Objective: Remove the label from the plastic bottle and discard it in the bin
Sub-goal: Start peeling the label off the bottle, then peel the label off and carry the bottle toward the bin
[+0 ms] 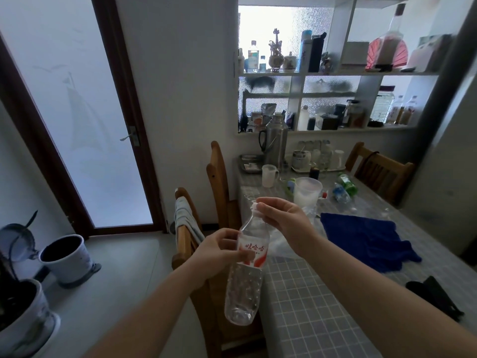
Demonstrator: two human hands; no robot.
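I hold a clear, empty plastic bottle (244, 288) in the air over the table's near left corner, cap end up and tilted away from me. A white and red label (254, 250) wraps its upper body. My left hand (219, 250) grips the bottle at the label, fingers and thumb on the label's left side. My right hand (281, 219) pinches the bottle's neck just under the white cap (254, 205). A white pedal bin (67, 257) with a dark inside stands open on the floor at the left.
A table with a checked cloth (304, 293) lies to the right, with a blue cloth (366, 239), a plastic jug (307, 192), other bottles (344, 188) and a black object (433, 290). Wooden chairs (219, 182) stand along its left edge. A potted plant (23, 313) stands at the lower left.
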